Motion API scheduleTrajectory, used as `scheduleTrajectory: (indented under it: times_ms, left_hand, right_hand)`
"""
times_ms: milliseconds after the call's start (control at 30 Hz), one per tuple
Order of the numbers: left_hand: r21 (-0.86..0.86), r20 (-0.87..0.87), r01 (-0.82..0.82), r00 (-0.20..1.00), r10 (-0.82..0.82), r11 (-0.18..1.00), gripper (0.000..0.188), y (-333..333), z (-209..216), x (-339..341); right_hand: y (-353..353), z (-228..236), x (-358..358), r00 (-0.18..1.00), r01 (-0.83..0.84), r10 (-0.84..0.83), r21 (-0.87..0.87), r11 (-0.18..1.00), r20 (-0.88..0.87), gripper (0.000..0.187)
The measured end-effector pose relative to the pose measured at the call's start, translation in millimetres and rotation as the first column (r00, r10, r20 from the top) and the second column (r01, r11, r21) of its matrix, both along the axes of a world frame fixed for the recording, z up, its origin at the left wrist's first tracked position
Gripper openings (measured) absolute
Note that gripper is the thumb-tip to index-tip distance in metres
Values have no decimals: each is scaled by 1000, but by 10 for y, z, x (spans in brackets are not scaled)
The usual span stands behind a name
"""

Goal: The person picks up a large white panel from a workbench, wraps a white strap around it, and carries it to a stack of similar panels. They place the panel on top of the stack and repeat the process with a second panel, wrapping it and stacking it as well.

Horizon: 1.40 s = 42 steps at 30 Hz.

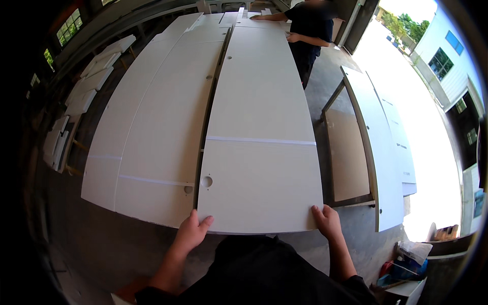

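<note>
A long white panel (259,188) with a round hole near its left edge stretches away from me. My left hand (193,227) grips its near left corner, thumb on top and fingers out of sight beneath. At the near right corner my right hand (326,219) holds the same panel, its thumb also lying on the upper face. To the left, across a narrow dark gap, lie other white panels (162,127) with similar round holes. A co-worker (309,30) in dark clothes stands at the far right end, one hand resting on the white surface and the other at the panel's edge.
On the right, more white panels (376,147) rest on a metal-legged stand. Several smaller white boards (94,84) lie along a rack at the left. Bags and a blue item (409,267) sit at the lower right. A wide doorway (406,112) opens onto bright daylight.
</note>
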<state>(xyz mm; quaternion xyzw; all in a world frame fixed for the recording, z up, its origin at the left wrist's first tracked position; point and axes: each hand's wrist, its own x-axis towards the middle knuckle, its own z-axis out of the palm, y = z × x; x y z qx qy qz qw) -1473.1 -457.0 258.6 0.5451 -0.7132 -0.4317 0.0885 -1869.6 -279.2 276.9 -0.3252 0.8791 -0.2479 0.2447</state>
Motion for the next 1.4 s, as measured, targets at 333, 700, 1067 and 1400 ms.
scheduleTrajectory:
  times_ms: [333, 700, 1067, 1400]
  left_hand:
    - [-115, -180, -72, 982, 50, 991, 69, -199, -202, -198]
    - [400, -599, 30, 766, 236, 916, 87, -243, -917, -326]
    - [500, -694, 158, 662, 285, 852, 79, -415, -666, -335]
    - [402, -721, 75, 640, 265, 912, 80, -365, -891, -387]
  right_hand:
    - [-81, -290, -660, 995, -89, 85, -106, 990, -43, 34]
    - [34, -1037, -470, 426, 461, -59, -160, 873, 903, 53]
    - [-110, -995, -457, 605, 374, 2, -286, 882, 796, 60]
    - [-99, -1009, -497, 654, 388, -57, -270, 881, 755, 56]
